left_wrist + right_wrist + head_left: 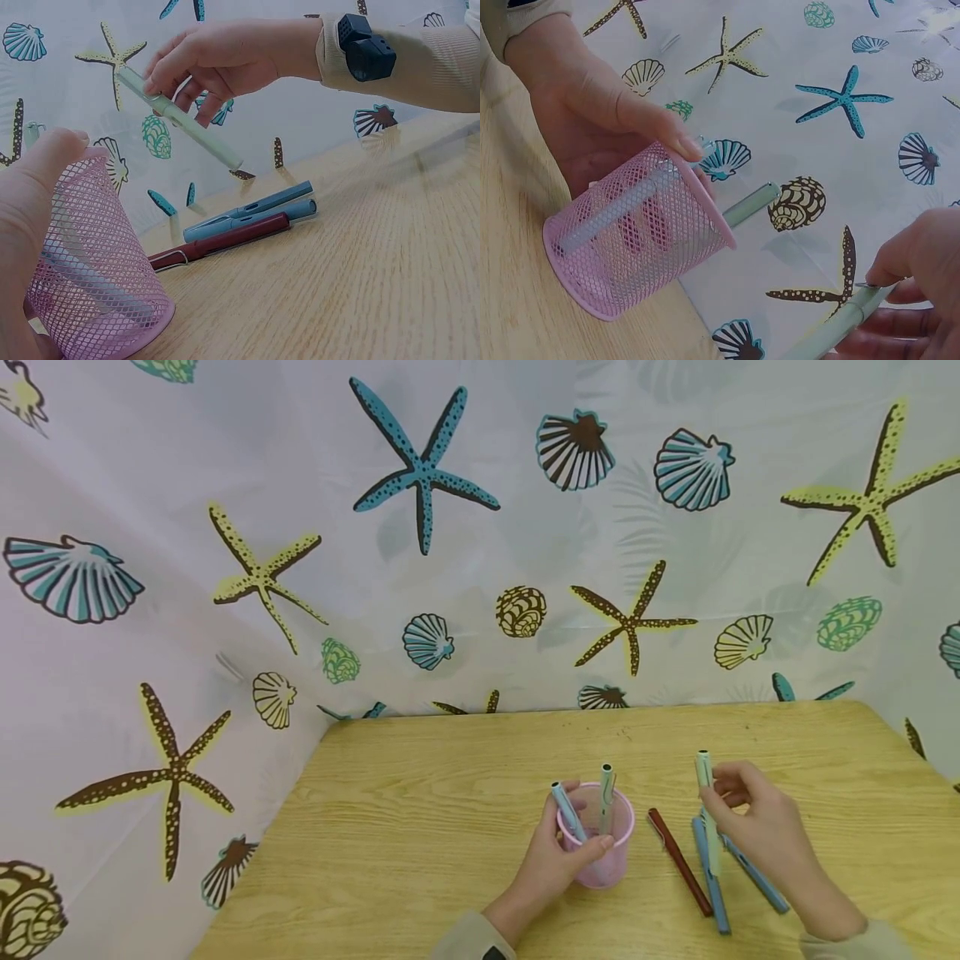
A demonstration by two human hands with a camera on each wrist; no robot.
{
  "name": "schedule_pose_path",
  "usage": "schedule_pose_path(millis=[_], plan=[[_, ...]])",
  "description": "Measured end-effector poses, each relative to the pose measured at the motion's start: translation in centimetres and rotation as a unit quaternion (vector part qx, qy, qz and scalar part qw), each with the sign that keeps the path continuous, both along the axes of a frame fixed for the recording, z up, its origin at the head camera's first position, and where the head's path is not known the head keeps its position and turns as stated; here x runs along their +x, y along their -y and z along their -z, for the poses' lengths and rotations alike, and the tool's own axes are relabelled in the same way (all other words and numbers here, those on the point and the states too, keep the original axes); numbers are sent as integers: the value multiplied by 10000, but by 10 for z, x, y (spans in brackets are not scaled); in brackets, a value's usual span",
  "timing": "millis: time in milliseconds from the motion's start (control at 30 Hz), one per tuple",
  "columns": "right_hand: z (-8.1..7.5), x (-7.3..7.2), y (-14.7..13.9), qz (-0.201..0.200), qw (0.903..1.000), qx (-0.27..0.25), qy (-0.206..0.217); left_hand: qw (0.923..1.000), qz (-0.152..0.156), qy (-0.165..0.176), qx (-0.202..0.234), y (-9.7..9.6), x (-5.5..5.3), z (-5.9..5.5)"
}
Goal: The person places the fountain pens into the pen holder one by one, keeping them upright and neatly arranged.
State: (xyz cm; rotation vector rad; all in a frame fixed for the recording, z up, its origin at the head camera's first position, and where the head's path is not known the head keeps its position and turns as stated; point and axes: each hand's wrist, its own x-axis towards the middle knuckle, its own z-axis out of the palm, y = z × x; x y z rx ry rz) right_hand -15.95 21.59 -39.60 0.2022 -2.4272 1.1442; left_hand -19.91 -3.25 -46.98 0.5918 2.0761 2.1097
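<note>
My left hand (pixel 553 858) grips a pink mesh pen cup (pixel 641 236) from its left side, thumb near the rim. Inside the cup lean a light blue pen (pixel 567 810) and a pale green pen (pixel 607 793), their ends above the rim. My right hand (pixel 765 827) pinches another pale green pen (pixel 180 120) by its upper part and holds it above the table, to the right of the cup. Beneath that pen lie two blue pens (pixel 718 902) (pixel 761 877), and a dark red pen (pixel 678 860) rests between them and the cup.
The wooden table (pixel 420 810) carries everything. Behind it and along the left hangs a white curtain (pixel 465 577) printed with starfish and shells. A dark device (pixel 366 49) is strapped to the right wrist.
</note>
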Motion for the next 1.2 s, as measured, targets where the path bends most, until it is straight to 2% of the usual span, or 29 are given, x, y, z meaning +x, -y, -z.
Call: schedule_pose_path(millis=[133,300,633,967,1200], plan=[[-1,0,8,-87,9993,-175,-323,10000,-66,18,-69,0,0,0],[-4,2,18,-183,9969,-582,-500,9998,-123,20,-146,0,1,1],[-18,-1,36,-395,9864,-1055,-1201,9999,-100,-32,-68,0,0,2],[-23,-5,55,-565,9786,-1200,-1570,9999,-84,-146,2,-1,-1,1],[-17,-11,66,-733,9744,-1069,-1835,9999,-57,-94,36,-1,0,0]])
